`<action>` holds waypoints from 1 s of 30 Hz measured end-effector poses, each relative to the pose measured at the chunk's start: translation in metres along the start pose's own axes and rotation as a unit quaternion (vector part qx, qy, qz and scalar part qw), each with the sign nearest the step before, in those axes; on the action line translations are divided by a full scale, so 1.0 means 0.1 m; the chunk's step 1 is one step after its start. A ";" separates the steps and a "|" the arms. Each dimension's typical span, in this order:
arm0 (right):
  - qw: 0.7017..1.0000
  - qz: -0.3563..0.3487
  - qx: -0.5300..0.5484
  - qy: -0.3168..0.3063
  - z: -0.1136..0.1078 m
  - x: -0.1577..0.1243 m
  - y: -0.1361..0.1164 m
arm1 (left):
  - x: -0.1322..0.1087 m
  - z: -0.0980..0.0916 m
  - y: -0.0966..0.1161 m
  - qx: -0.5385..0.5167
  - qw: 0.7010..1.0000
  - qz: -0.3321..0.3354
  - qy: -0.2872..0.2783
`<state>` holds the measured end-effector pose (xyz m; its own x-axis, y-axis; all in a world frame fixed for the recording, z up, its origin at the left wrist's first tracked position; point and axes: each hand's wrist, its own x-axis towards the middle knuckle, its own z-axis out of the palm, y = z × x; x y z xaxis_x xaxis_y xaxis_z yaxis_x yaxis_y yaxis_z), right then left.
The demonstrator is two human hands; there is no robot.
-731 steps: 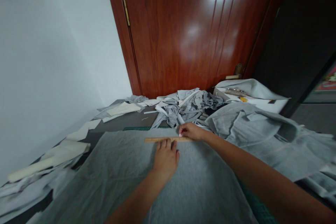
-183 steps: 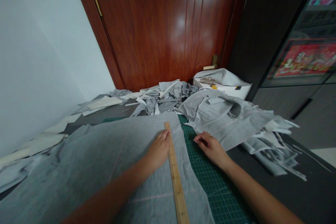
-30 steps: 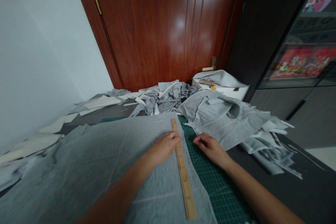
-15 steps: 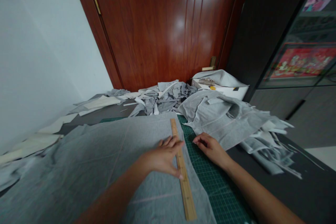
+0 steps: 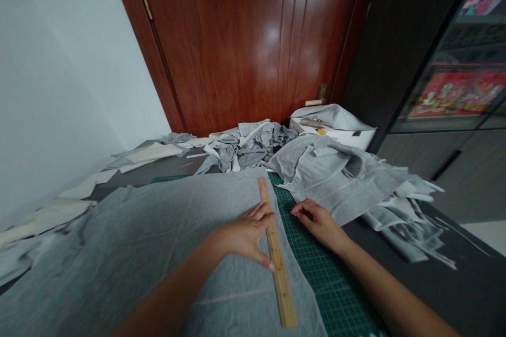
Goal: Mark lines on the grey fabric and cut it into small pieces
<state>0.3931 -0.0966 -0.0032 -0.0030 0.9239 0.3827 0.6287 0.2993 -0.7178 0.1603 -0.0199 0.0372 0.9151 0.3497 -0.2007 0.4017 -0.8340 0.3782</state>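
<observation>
A large grey fabric sheet (image 5: 150,253) with faint pink chalk lines is spread over a green cutting mat (image 5: 316,268). A wooden ruler (image 5: 278,263) lies lengthwise along the fabric's right edge. My left hand (image 5: 245,234) rests flat on the fabric with its fingers spread, and the thumb and fingertips press against the ruler's left side. Just right of the ruler, my right hand (image 5: 316,221) sits on the mat with its fingers curled together. What it holds, if anything, is hidden.
Crumpled grey fabric (image 5: 340,176) lies to the right and a heap of grey scraps (image 5: 241,150) at the back. A white box (image 5: 336,129) stands before the closed wooden door (image 5: 245,37). Pale paper pieces (image 5: 79,195) line the white wall on the left.
My left hand slid a little toward me along the ruler and spread its thumb and fingers against it. The ruler and my right hand barely moved.
</observation>
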 end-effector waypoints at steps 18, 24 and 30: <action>1.000 0.010 -0.001 -0.001 -0.01 0.00 -0.02 | 0.00 -0.02 -0.01 0.000 1.000 -0.019 -0.016; 1.000 0.001 -0.003 0.001 -0.01 0.00 0.00 | 0.01 0.01 -0.02 0.004 1.000 -0.001 0.003; 1.000 -0.003 -0.002 0.005 -0.01 0.00 -0.01 | 0.02 0.00 0.01 0.006 1.000 -0.004 -0.002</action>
<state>0.3935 -0.0970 -0.0024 0.0012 0.9194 0.3933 0.6316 0.3042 -0.7131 0.1623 -0.0198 0.0373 0.9117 0.3544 -0.2079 0.4085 -0.8367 0.3649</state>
